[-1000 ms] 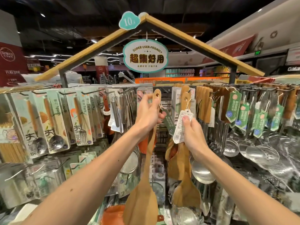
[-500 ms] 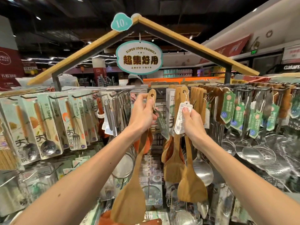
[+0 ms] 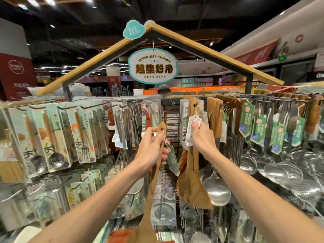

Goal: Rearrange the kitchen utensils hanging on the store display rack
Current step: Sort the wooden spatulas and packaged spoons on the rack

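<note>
A long wooden spatula hangs free of the rack in my left hand, which grips its handle just below the hole; a green tag dangles from its string. My right hand pinches the white price tag of wooden spatulas that hang from a hook on the display rack. Those spatulas hang upright with their blades overlapping.
Packaged spoons and forks hang on the left. Whisks and steel tools hang left of centre. Steel ladles and skimmers with green tags fill the right. A roof-shaped frame with an oval sign stands above the rack.
My left hand has dropped lower with its spatula, away from the hook level. My right hand keeps hold of the white tag on the hanging spatulas.
</note>
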`<action>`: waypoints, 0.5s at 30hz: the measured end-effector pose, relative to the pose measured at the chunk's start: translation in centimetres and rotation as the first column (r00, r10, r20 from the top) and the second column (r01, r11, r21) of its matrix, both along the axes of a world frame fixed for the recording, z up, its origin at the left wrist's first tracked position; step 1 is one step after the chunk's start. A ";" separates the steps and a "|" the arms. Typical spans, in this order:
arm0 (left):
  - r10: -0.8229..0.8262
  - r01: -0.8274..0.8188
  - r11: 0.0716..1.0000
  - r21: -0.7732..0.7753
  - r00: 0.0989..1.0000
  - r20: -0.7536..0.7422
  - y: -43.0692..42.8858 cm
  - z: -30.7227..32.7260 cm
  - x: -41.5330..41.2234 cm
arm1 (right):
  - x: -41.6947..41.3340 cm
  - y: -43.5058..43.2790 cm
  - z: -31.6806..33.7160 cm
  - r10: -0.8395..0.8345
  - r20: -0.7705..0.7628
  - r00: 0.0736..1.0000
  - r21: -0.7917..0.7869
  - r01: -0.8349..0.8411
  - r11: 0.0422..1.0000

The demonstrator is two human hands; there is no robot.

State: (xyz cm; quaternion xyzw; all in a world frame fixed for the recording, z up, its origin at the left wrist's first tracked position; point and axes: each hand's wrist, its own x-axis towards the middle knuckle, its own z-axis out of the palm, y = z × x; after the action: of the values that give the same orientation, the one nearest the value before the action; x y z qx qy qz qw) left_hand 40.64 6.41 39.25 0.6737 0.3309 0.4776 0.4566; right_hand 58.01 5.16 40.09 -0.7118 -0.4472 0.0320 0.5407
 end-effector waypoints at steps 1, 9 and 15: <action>0.001 -0.001 1.000 -0.006 1.000 0.000 -0.1 -0.1 -0.1 | -0.1 -0.3 0.2 -0.001 0.012 1.000 -0.002 0.001 1.000; 0.054 -0.048 0.998 0.037 0.983 -0.177 -1.1 -1.7 -0.1 | 1.1 -2.5 -3.7 0.035 0.102 0.994 -0.226 -0.011 0.974; 0.049 -0.022 0.989 0.147 0.983 -0.180 -2.6 -0.3 2.2 | -0.3 -6.5 -5.1 0.276 -0.043 0.960 0.011 -0.276 0.961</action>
State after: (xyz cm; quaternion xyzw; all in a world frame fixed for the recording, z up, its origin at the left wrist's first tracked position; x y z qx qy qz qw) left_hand 42.84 3.78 38.95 0.7400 0.3478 0.4446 0.3657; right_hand 57.71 -1.35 34.99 -0.6402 -0.5302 0.1217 0.5424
